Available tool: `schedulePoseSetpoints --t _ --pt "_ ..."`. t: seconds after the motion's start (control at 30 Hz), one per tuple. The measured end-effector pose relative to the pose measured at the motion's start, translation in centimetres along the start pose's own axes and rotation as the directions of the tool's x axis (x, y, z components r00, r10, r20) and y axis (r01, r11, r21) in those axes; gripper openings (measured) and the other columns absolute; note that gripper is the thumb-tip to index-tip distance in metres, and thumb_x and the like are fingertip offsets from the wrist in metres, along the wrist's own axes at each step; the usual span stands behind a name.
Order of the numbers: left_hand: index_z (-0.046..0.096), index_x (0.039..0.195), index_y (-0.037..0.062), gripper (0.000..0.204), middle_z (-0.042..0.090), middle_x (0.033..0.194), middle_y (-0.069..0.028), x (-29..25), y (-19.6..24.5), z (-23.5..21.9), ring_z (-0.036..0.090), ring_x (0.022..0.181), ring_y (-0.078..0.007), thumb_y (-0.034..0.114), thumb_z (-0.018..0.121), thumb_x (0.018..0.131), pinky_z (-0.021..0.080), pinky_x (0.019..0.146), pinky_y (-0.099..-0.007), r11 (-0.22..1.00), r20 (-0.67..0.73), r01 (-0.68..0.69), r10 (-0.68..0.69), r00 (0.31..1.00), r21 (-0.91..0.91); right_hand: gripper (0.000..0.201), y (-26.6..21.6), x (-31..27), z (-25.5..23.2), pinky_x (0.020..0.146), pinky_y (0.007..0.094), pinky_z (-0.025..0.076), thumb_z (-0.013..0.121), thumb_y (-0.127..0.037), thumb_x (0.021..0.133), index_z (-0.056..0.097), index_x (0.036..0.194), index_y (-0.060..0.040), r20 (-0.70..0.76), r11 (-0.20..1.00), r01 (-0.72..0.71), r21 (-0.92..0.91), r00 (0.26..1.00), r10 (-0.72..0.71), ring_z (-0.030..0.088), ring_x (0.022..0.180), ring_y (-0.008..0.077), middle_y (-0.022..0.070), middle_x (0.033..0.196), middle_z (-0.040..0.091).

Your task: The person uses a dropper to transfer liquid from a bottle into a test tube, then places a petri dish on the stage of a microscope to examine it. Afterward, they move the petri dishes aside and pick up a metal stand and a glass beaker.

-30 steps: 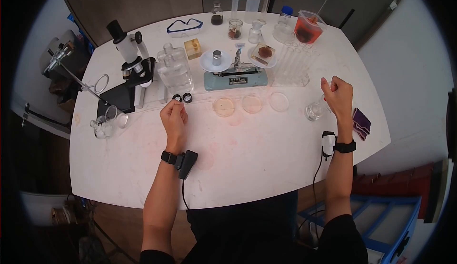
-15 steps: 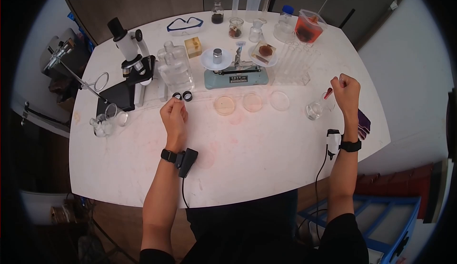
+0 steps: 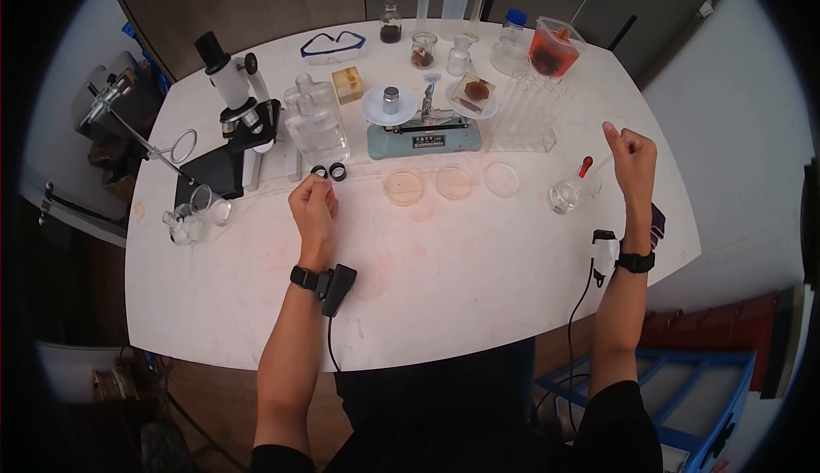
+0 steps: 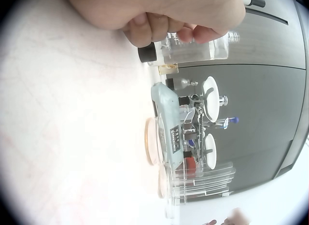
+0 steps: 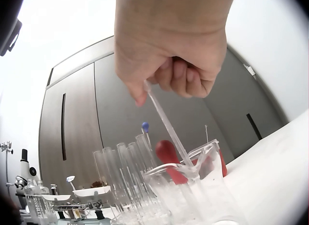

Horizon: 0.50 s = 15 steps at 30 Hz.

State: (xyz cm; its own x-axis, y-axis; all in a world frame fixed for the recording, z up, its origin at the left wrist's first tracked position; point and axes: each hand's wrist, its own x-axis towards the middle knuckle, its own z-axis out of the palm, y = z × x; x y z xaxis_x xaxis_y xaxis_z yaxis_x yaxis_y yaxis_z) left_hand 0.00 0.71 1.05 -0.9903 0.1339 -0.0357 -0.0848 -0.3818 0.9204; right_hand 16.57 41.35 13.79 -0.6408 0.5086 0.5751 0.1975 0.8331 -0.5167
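Note:
My right hand (image 3: 634, 164) (image 5: 171, 51) is at the right of the table, pinching the top of a thin clear rod (image 5: 166, 121). The rod slants down to a clear glass vessel (image 5: 169, 191), where a red dropper bulb (image 3: 586, 166) (image 5: 168, 157) also stands up. In the head view the vessel (image 3: 564, 197) stands left of this hand; how deep the rod reaches cannot be told. My left hand (image 3: 314, 217) (image 4: 169, 14) has its fingers curled with nothing visible in them, near two black caps (image 3: 337, 172) and a clear bottle (image 3: 320, 131).
A balance (image 3: 424, 142) stands mid-table, with several petri dishes (image 3: 453, 183) before it and a test tube rack (image 3: 534, 138) to its right. A microscope (image 3: 229, 89) and ring stand (image 3: 184, 144) are left. A red-liquid container (image 3: 551, 50) is at the back right.
My right hand has moved right, away from above the vessel, uncovering the red bulb and the clear rod. My left hand has hardly moved.

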Motion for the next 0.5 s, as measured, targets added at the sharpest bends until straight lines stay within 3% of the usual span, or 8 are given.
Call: schedulePoseSetpoints --t 0.5 --pt "0.046 0.064 0.0086 0.022 0.034 0.056 0.0061 0.13 -0.18 -0.15 0.022 0.044 -0.0034 0.005 0.051 0.085 0.017 0.042 -0.0234 1.000 0.002 -0.003 0.003 1.000 -0.012 0.056 -0.52 0.03 -0.58 0.048 0.0298 0.016 0.069 -0.023 0.089 0.024 0.058 -0.0081 -0.031 0.996 -0.053 0.067 0.998 0.055 0.020 0.055 0.0072 -0.0040 0.055 0.021"
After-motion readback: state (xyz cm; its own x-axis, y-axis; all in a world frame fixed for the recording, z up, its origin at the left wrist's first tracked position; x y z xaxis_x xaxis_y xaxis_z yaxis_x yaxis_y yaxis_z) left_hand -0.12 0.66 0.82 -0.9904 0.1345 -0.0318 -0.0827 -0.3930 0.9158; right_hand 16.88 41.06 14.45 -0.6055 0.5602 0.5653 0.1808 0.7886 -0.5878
